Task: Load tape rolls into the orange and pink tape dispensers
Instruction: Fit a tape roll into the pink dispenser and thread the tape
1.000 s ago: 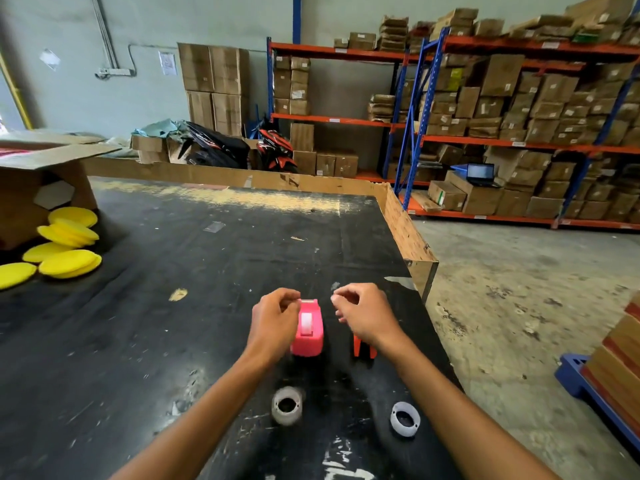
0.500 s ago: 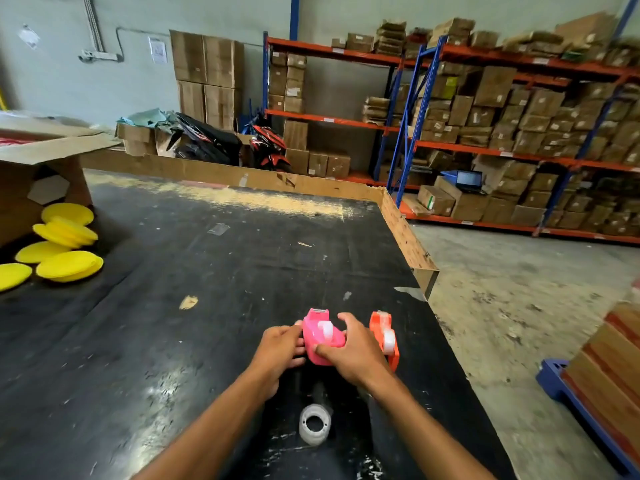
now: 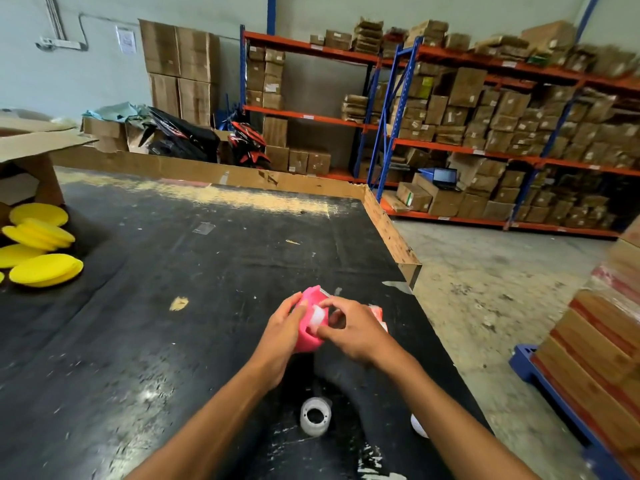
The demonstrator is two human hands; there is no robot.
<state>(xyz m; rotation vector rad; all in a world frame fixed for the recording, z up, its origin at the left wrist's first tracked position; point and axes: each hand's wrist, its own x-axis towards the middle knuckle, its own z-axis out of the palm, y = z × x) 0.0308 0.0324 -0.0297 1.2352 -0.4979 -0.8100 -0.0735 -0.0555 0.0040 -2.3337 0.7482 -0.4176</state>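
The pink tape dispenser [image 3: 309,327] is lifted a little off the black table [image 3: 173,289], tilted, with a white hub showing in its middle. My left hand [image 3: 280,336] grips its left side. My right hand [image 3: 349,329] pinches the white hub at its centre. The orange dispenser [image 3: 377,312] stands behind my right hand, mostly hidden. A clear tape roll [image 3: 314,416] lies on the table below my hands. A second white roll [image 3: 418,425] peeks out from under my right forearm.
Yellow foam pads [image 3: 41,251] lie at the table's left beside an open cardboard box [image 3: 31,157]. A cardboard rim [image 3: 391,233] lines the table's far and right edges. Shelving with boxes [image 3: 485,133] stands beyond; stacked cartons on a blue pallet [image 3: 595,348] sit at right.
Both hands went from hovering over the dispensers to grasping the pink one and lifting and tilting it. My right fingers now pinch its white hub. The camera dipped slightly.
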